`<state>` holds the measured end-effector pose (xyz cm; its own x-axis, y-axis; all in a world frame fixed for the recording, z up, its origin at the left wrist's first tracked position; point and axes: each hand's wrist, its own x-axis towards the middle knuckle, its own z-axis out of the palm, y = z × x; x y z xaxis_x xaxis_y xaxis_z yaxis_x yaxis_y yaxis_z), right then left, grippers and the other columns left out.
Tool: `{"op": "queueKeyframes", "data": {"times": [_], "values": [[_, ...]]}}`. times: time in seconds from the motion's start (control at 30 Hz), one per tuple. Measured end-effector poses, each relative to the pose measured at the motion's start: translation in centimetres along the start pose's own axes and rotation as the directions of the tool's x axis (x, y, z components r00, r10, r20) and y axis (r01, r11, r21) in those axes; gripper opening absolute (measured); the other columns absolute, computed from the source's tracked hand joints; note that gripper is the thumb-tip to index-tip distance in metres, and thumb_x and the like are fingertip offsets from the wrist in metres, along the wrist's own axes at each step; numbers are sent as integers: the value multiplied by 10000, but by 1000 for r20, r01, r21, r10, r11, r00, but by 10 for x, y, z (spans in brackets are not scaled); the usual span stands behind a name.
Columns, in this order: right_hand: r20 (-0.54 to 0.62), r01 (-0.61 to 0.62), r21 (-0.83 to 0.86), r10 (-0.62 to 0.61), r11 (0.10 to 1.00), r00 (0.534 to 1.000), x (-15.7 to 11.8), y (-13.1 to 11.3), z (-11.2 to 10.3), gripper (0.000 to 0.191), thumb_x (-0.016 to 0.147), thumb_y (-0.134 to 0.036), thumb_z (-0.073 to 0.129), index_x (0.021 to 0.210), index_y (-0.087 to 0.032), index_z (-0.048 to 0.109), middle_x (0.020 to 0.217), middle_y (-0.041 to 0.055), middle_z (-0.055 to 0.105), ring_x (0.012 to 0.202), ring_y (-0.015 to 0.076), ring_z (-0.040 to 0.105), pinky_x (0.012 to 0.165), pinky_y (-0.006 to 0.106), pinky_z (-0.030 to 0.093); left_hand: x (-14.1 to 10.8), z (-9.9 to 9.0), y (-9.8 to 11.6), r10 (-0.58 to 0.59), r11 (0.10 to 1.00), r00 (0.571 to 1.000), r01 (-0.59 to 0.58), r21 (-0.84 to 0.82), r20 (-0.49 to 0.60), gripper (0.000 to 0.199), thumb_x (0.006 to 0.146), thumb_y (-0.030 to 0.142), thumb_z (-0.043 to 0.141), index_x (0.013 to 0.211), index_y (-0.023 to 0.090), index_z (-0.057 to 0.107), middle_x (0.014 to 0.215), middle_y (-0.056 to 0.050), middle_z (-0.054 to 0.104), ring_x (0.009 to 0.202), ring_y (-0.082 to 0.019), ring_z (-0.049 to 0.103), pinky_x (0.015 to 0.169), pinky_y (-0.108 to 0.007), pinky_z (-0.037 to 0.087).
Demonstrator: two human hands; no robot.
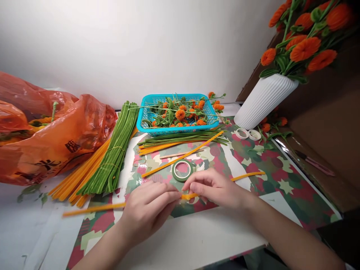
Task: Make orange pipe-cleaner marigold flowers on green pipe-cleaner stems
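Note:
My left hand (150, 204) and my right hand (218, 187) both pinch an orange-yellow pipe cleaner (189, 196) above the front of the table. A short stretch of it shows between the fingertips, looking bent or doubled there. Its ends stick out past the left hand and past the right wrist. Just beyond the fingers lies a roll of green tape (176, 175). Behind the roll a single orange-yellow pipe cleaner (165, 164) rests slantwise, crossing a thin stick (170, 155).
At the back stands a blue basket (177, 131) of orange pipe-cleaner flowers. Green pipe cleaners (114, 150) lie bundled at left beside an orange plastic bag (78, 138). A tilted-looking white vase (263, 99) of flowers and white tape rolls (254, 135) occupy the right.

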<state>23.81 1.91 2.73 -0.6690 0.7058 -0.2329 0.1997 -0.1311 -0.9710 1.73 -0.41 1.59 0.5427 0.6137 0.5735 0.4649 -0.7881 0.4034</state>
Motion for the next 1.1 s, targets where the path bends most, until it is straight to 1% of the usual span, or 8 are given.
{"op": "queueKeyframes", "data": {"times": [0.2,0.43,0.5,0.63,0.7,0.77,0.9,1.1], "values": [[131,-187,162,167,969,977,3,3,-1,211,826,-328,654,895,-130,676,646,-13,591,566,74,503,526,187,401,-2,-1,-4,154,978,987,-159,138,50,141,876,90,520,939,162,624,783,-42,724,616,-140,621,541,-266,393],[32,-91,-19,91,996,995,3,-2,2,161,823,-302,643,809,-143,627,614,-48,512,523,63,421,485,184,353,1,1,6,-196,962,973,215,-167,123,107,864,122,554,797,183,612,648,-11,634,574,-121,556,529,-223,418],[-22,66,-228,-73,971,997,3,1,3,108,850,-242,597,799,-150,622,620,-39,525,541,73,415,503,193,339,1,1,7,-351,872,915,397,-286,201,153,883,184,547,740,179,603,609,-7,608,547,-115,536,499,-214,410],[19,390,-659,-504,643,863,7,13,6,165,901,-153,462,820,-157,607,740,36,621,661,130,501,591,244,367,2,4,2,-568,406,629,775,-484,531,264,881,353,558,692,168,563,560,18,547,470,-95,496,435,-201,409],[44,399,-726,-541,561,840,8,16,7,193,922,-160,423,835,-165,595,754,46,630,671,143,514,591,252,366,1,6,0,-566,271,551,827,-492,613,281,875,388,558,704,165,561,557,26,538,451,-91,497,422,-201,424],[-2,328,-715,-470,618,883,7,15,7,167,915,-165,444,833,-173,589,753,33,628,662,138,519,594,244,367,1,7,0,-592,416,620,783,-463,516,260,889,366,545,728,165,584,560,17,556,464,-102,524,414,-199,426],[-98,167,-553,-263,816,960,3,2,5,117,883,-178,519,788,-172,586,701,-7,578,620,108,483,588,219,356,0,7,2,-271,955,962,272,-118,26,45,852,192,614,873,182,652,725,-29,688,632,-143,629,558,-238,494],[-33,46,-272,-57,961,998,2,-5,3,187,905,-245,510,746,-165,564,600,-54,445,556,76,390,508,190,298,-4,7,0,97,965,994,-81,249,-54,160,861,83,574,972,176,643,770,-39,727,594,-129,611,547,-253,435]]}}
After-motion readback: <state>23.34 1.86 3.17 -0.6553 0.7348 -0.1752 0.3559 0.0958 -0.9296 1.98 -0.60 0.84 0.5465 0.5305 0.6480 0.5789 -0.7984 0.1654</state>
